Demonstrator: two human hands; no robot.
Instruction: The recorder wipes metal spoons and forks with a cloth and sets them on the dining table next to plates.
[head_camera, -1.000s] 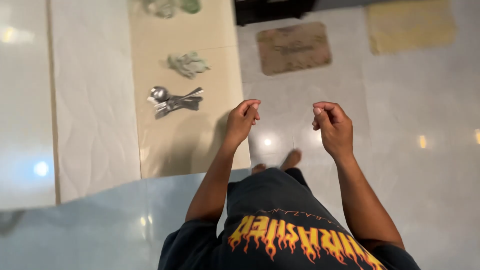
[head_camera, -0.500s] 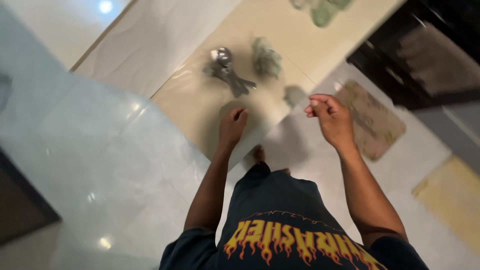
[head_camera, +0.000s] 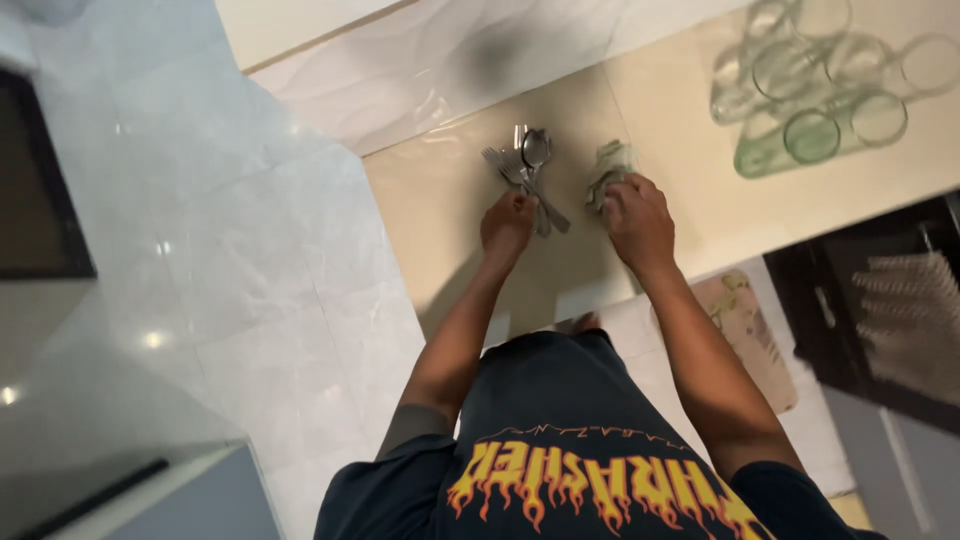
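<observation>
Head view, the only one. My left hand (head_camera: 508, 222) is down on the near ends of the cutlery bundle (head_camera: 528, 172) — forks and a spoon lying in a loose fan on the beige tabletop (head_camera: 440, 215). Fingers are curled over the handles; can't tell whether they're clamped on them or just resting on top.

My right hand (head_camera: 638, 222) sits on the near side of the crumpled green cloth (head_camera: 610, 165), just right of the cutlery. Fingertips are touching it, and a grip isn't visible from this angle either.

The two hands are apart, side by side, cutlery on the left and cloth on the right, near but not touching each other.

Far right on the same tabletop: a cluster of clear and green glasses (head_camera: 825, 95), well apart from both hands. Dark cabinet (head_camera: 880, 310) at near right, patterned mat (head_camera: 745, 335) on the floor below it.

Progress, as I judge it — both hands have reached their things, but nothing is lifted: the cutlery lies flat and bunched, the cloth is wadded on the surface. So contact is made, and any picking up or wiping is not yet done.
</observation>
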